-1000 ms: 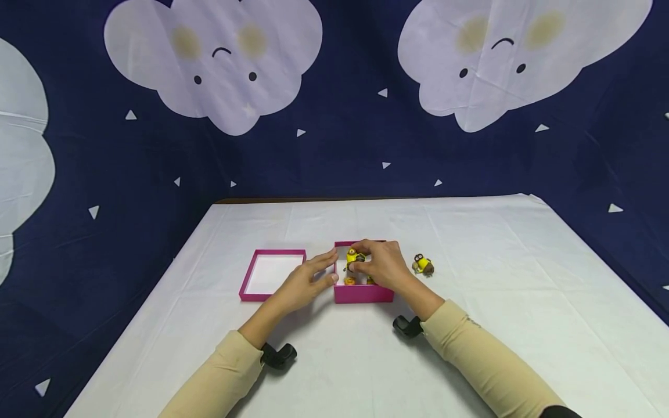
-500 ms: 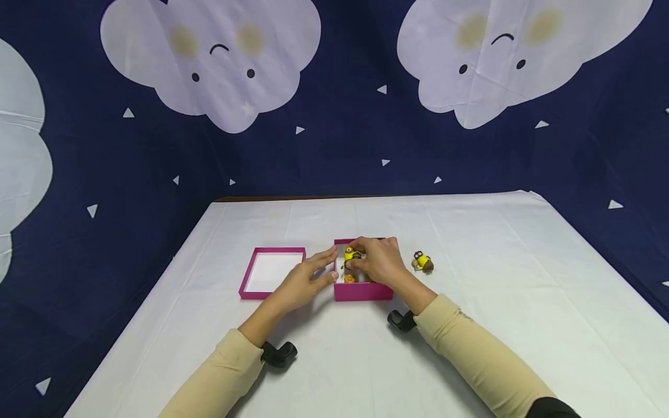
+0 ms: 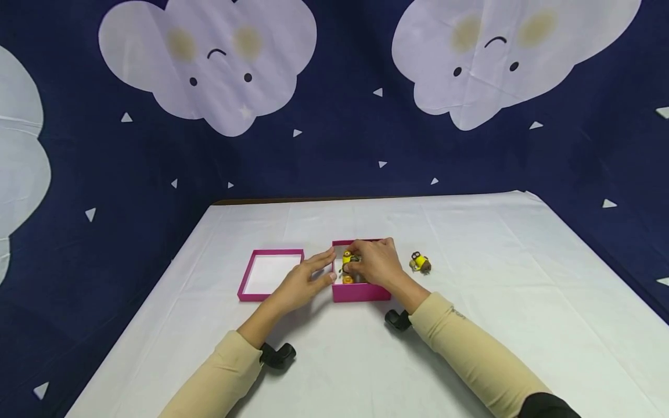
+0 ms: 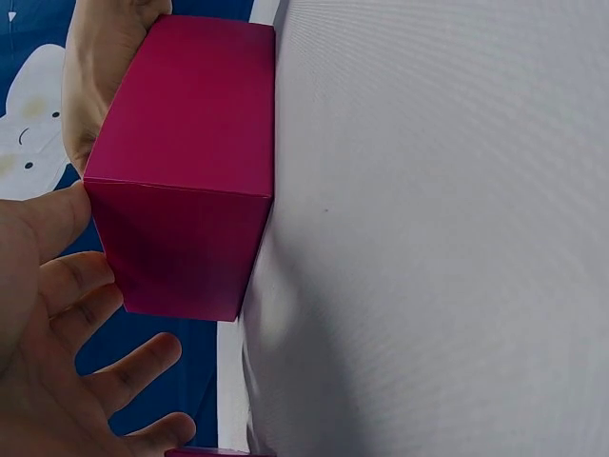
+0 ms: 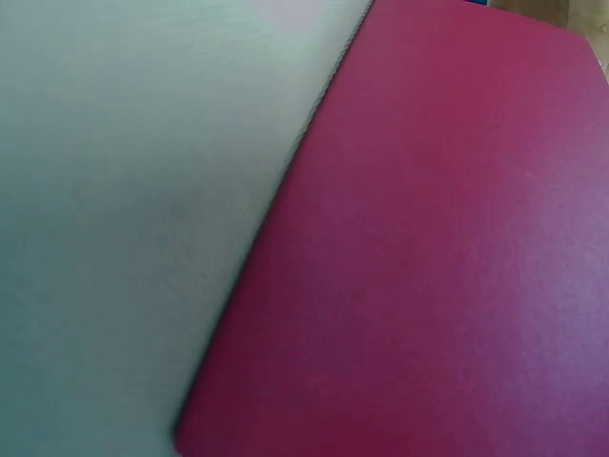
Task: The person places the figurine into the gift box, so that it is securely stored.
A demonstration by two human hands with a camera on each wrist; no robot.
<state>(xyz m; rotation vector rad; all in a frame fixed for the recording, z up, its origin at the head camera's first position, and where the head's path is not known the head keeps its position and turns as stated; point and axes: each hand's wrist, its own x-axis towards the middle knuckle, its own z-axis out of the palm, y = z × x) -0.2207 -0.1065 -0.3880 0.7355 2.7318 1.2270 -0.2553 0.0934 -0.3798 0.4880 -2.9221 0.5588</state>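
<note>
A magenta box [image 3: 361,293] with a white inside stands without its lid on the table. My right hand [image 3: 377,262] reaches over its rim and pinches a yellow minion figure [image 3: 346,260] inside, near the left wall. Below that figure, another small yellow-orange toy [image 3: 348,280] lies in the box; whatever else is in there hides behind the right hand. My left hand [image 3: 303,283] has its fingers extended, with fingertips touching the box's left side, as the left wrist view shows on the magenta wall [image 4: 181,248]. The right wrist view shows mostly the box's outer wall [image 5: 409,248].
Left of the box lies the magenta-rimmed lid [image 3: 242,284], white inside up, partly behind the left hand. A second minion figure [image 3: 420,263] lies on the white tablecloth [image 3: 486,255] to the right. A dark blue cloth with clouds [image 3: 334,157] hangs behind the table.
My right hand has lowered the minion figure deeper into the box and slightly left. The left hand stays at the box's side.
</note>
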